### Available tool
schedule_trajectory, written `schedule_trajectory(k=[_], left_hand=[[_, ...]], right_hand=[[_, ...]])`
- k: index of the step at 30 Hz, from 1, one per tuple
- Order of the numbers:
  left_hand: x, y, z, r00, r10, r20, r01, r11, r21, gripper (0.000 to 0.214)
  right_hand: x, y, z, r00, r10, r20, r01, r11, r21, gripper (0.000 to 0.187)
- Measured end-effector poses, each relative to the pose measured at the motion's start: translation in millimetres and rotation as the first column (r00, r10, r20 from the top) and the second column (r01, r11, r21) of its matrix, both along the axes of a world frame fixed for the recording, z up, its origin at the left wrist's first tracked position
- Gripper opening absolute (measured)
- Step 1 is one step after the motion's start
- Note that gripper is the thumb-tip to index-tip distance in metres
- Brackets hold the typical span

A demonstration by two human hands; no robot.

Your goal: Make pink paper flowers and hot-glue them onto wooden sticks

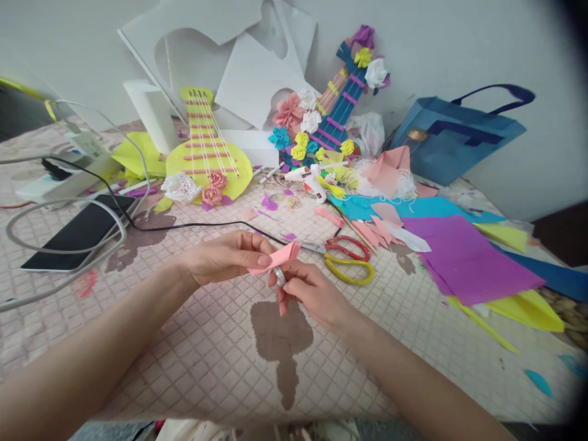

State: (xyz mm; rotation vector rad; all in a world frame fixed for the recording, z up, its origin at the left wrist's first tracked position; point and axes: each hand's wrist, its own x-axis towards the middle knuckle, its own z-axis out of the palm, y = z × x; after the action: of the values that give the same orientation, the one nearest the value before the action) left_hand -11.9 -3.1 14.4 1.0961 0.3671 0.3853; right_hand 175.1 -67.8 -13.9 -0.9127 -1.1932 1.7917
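- The black cable [202, 225] runs across the quilted cloth [193, 367], beyond my hands; an arm that snags it could drag what lies near; its far end is hard to follow.
- My left hand [225, 257] pinches the pink folded paper [288, 251] between thumb and fingers, raised above the cloth; a slack pinch could let the layers fan apart; my thumb covers one end, so I cannot count them.
- A pale, shiny loop [278, 277] sits just under the paper — worn or held, I cannot tell.
- My right hand [316, 294] has its fingers curled in close; whether they grip anything is unclear; a hard tug could tear the paper.
- The scissors [327, 249] lie just beyond; a careless knuckle could knock them; their tips are hidden.
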Motion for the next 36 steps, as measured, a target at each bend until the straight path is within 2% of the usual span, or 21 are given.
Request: schedule_trajectory(k=[6,15,26,29,36], left_hand=[[-3.5,2.2,-0.1,1.0,0.019,-0.01,-0.019,1.0,0.011,0.015],[-0.9,1.7,-4.4,0.998,0.008,-0.055,-0.007,1.0,0.024,0.013],[-0.2,2.1,-5.4,1.0,0.026,-0.004,-0.026,0.998,-0.059,0.012],[-0.4,3.1,-6.1,0.999,0.034,0.007,-0.033,0.995,-0.094,0.015],[0.7,4.4,-4.6,0.994,0.047,0.097,-0.031,0.987,-0.156,0.03]], right_hand=[[1.2,0.7,3.1,0.999,0.045,-0.026,-0.045,0.999,0.003,0.012],[3.0,2.0,-3.0,0.998,0.032,0.046,-0.032,0.999,-0.006,0.01],[4.5,2.3,-1.9,0.997,0.077,-0.001,-0.077,0.997,0.005,0.01],[5.9,2.8,-0.9,0.996,0.084,-0.04,-0.085,0.996,-0.022,0.012],[9.3,7.3,0.8,0.97,0.099,-0.221,-0.139,0.975,-0.175,0.013]])
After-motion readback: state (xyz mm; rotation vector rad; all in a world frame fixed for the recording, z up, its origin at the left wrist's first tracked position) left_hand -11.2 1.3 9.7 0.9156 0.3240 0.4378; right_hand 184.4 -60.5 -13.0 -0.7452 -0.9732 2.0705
